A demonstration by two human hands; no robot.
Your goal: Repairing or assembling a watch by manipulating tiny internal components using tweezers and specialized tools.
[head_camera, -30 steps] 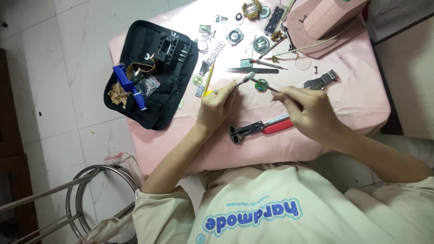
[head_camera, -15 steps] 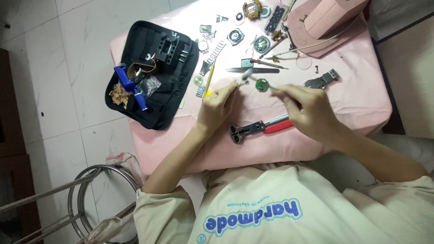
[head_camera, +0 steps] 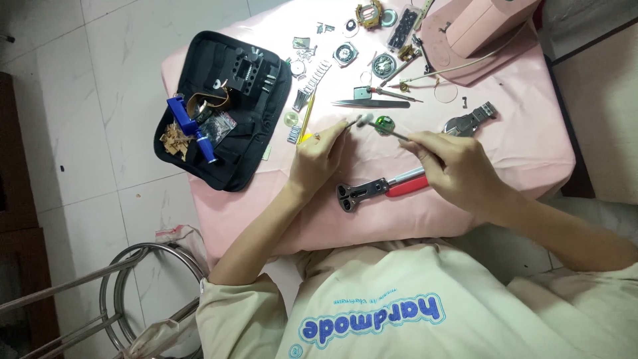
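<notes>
Pink cloth over the counter [head_camera: 531,146], filling the upper middle of the frame. At centre, left hand [head_camera: 318,159] pinched shut on a thin metal tool [head_camera: 352,122], its pale tip just beside a small green round part [head_camera: 383,123] lying on the cloth. To the right, right hand [head_camera: 458,166] closed around a slim grey tool [head_camera: 399,134], its point reaching toward the green part from the right; whether touching, too small to tell. Just below both hands, a red-handled wrench [head_camera: 382,188] flat on the cloth, dark head toward the left. Above the green part, black tweezers [head_camera: 369,103] lying level. Right of centre, a watch with metal band [head_camera: 470,121], near the right hand. Upper left, an open black tool case [head_camera: 249,143] with a blue tool [head_camera: 189,123] inside. Along the top edge, several round watch parts [head_camera: 345,53] and a pink box [head_camera: 488,23] at upper right. Lower left, a round metal stool frame [head_camera: 143,279] on the tiled floor.
</notes>
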